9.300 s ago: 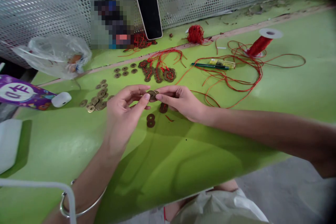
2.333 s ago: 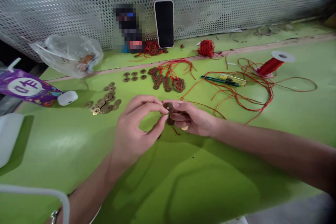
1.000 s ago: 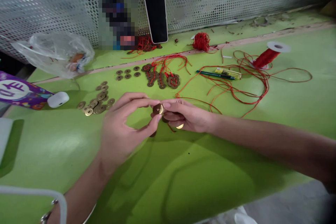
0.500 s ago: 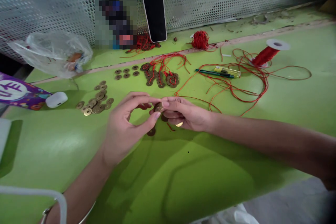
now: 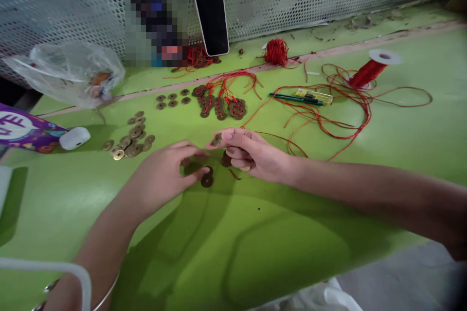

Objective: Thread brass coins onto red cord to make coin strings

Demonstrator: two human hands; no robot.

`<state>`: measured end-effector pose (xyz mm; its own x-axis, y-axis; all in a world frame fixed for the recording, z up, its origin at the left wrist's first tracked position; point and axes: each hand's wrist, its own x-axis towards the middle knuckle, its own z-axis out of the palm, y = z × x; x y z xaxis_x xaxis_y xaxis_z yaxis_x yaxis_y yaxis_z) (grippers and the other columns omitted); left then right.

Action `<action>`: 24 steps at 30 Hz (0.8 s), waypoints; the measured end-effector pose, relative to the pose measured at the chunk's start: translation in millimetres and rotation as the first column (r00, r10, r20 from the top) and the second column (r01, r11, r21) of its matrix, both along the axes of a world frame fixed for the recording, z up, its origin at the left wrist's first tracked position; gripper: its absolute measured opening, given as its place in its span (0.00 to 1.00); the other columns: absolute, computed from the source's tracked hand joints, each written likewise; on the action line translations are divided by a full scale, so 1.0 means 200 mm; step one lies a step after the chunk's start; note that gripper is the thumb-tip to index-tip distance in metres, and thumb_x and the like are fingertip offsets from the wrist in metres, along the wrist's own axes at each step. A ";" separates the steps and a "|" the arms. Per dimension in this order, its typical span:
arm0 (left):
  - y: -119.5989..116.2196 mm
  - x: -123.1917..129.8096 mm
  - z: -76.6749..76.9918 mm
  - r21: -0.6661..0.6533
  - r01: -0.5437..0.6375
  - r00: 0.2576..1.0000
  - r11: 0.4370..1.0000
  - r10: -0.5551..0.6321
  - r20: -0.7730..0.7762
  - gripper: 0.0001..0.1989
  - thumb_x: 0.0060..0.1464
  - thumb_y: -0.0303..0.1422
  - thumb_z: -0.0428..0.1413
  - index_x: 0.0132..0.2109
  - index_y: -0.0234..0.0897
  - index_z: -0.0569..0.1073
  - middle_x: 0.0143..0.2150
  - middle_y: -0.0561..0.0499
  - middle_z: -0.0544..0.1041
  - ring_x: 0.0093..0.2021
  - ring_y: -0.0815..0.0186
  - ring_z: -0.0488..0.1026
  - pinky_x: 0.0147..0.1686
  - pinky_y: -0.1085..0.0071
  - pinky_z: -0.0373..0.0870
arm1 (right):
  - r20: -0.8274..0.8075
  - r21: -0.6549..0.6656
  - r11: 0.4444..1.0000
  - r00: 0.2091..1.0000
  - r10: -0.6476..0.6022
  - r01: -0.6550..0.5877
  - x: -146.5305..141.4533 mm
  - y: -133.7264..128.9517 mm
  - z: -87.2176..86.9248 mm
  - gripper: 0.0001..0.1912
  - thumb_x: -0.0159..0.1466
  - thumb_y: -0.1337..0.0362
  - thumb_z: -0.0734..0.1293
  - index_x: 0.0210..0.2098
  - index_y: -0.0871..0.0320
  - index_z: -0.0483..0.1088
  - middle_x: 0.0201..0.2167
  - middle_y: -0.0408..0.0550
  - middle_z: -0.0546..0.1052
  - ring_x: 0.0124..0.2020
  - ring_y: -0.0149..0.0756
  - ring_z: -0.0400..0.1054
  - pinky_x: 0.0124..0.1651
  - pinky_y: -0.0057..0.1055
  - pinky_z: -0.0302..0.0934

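Note:
My right hand [image 5: 251, 150] pinches a brass coin [image 5: 217, 140] between thumb and forefinger. The edge of another gold-coloured coin [image 5: 245, 168] shows under its curled lower fingers. Just left of it, my left hand [image 5: 164, 175] has its thumb and fingers apart; the thumb tip is at two overlapping dark coins [image 5: 207, 180] on the green table [image 5: 292, 233]. Partly behind my right hand lies a further dark coin [image 5: 225, 159], with a short red cord piece [image 5: 234, 174] close by. A loose pile of coins [image 5: 127, 145] rests left of my hands.
Behind are rows of coins [image 5: 172, 100] and coins tied with red cord [image 5: 219, 107]. To the right are a spool of red cord [image 5: 368, 74], a green pen [image 5: 295, 99] and a yellow lighter [image 5: 323, 97]. A phone [image 5: 210, 17] leans on the mesh; a plastic bag [image 5: 65, 70] lies left.
My left hand has come away from the coin in my right hand and moved down and left to the dark coins on the table. My right hand keeps its pinch.

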<state>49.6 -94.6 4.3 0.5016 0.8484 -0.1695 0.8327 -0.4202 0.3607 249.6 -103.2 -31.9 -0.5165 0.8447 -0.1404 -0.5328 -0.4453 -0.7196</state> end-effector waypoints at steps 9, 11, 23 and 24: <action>0.00 0.01 0.00 -0.033 0.047 0.993 0.998 -0.043 0.110 0.08 0.50 0.39 0.55 0.33 0.43 0.77 0.35 0.51 0.78 0.28 0.63 0.72 0.27 0.69 0.66 | 0.047 0.035 0.999 0.999 -0.005 0.004 0.00 0.01 -0.01 0.14 0.57 0.54 0.70 0.31 0.60 0.72 0.23 0.37 0.67 0.17 0.21 0.34 0.17 0.26 0.31; 0.00 0.01 -0.01 -0.034 0.055 0.990 0.998 -0.050 0.131 0.07 0.51 0.38 0.55 0.33 0.43 0.76 0.34 0.51 0.78 0.27 0.64 0.72 0.27 0.70 0.66 | 0.048 0.037 0.999 0.999 0.003 -0.005 0.00 0.00 -0.01 0.14 0.56 0.54 0.70 0.31 0.60 0.72 0.18 0.34 0.61 0.17 0.22 0.34 0.17 0.25 0.31; -0.02 0.01 0.03 -0.141 0.151 0.987 0.978 -0.143 0.068 0.07 0.49 0.38 0.58 0.37 0.44 0.75 0.36 0.52 0.77 0.33 0.61 0.72 0.31 0.69 0.66 | 0.040 0.035 0.999 0.999 0.024 -0.025 0.01 0.01 -0.02 0.12 0.58 0.56 0.70 0.31 0.59 0.72 0.16 0.34 0.55 0.17 0.23 0.34 0.17 0.24 0.31; -0.03 0.02 0.03 -0.151 0.153 0.988 0.977 -0.146 0.055 0.07 0.50 0.38 0.58 0.37 0.43 0.75 0.37 0.52 0.77 0.34 0.61 0.72 0.32 0.69 0.66 | 0.045 0.034 0.999 0.999 0.022 -0.023 0.01 0.01 -0.01 0.12 0.58 0.55 0.70 0.31 0.59 0.72 0.17 0.35 0.57 0.17 0.22 0.34 0.17 0.24 0.31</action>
<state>52.6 -100.0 9.9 0.6304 0.7286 -0.2678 0.7468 -0.4751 0.4653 251.8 -101.8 -34.9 -0.5294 0.8376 -0.1347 -0.4898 -0.4314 -0.7576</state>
